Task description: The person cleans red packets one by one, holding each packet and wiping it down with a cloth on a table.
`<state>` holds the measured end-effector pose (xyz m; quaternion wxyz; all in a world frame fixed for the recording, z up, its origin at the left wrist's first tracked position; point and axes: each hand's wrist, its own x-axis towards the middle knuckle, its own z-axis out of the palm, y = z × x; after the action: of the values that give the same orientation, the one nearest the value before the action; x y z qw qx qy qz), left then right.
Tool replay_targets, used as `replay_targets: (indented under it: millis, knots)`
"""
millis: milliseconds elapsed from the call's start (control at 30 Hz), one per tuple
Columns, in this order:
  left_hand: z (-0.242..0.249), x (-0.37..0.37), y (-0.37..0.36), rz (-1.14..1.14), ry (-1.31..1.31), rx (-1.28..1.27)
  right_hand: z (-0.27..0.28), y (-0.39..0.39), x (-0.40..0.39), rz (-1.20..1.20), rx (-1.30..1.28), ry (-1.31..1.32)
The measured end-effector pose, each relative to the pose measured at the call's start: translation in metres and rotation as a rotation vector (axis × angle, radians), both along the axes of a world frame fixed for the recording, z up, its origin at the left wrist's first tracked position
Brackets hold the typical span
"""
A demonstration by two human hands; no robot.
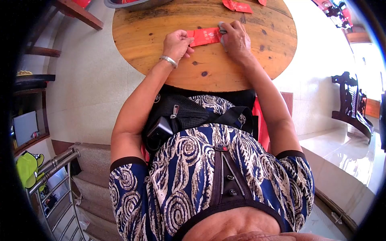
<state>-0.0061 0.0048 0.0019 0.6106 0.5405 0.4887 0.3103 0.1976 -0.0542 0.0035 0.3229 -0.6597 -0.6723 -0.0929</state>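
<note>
Blue cloth with white swirls, my shirt, is closest, and a black bag sits on my lap. My left hand, with a silver bracelet on the wrist, has its thumb and finger pinched on the left end of a red packet. That packet is over the table, straight out in front of me, between my two hands. It is long and thin, and its long way runs side to side, with the right end tipped a little farther from me. Pale marks are printed on its face. My right hand is at the right end, with its fingers closed on a grey thing; I can't tell if they pinch the packet too. Under us is a round wooden table, shiny brown with dark knots. On its far side, a grey bowl is at the left, and a flat red piece lies at the right. Around the room, from the left, I see a bright green cap, a metal railing, brown steps, a pale floor, and a dark carved chair.
</note>
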Motion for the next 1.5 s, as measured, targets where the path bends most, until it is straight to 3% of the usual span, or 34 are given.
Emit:
replay_targets:
  millis: [133, 333, 533, 600, 1333, 1500]
  knots:
    - [0.000, -0.001, 0.001, 0.013, -0.005, -0.011, 0.001, 0.000, 0.013, -0.067, -0.046, 0.026]
    - [-0.001, 0.000, 0.000, -0.005, -0.001, -0.016, 0.020, 0.000, -0.019, 0.120, 0.180, 0.175]
    - [0.002, 0.002, -0.002, -0.025, 0.020, -0.016, 0.008, 0.002, -0.055, 0.328, 0.098, -0.005]
    - [0.001, 0.002, -0.002, -0.023, 0.019, -0.020, 0.009, 0.003, -0.055, 0.309, 0.005, -0.069]
    - [0.003, -0.002, -0.001, -0.010, -0.026, -0.037, -0.001, 0.002, 0.005, 0.043, -0.066, -0.091]
    - [0.002, -0.007, 0.005, 0.002, -0.070, -0.052, 0.018, -0.005, 0.006, -0.143, -0.064, -0.175]
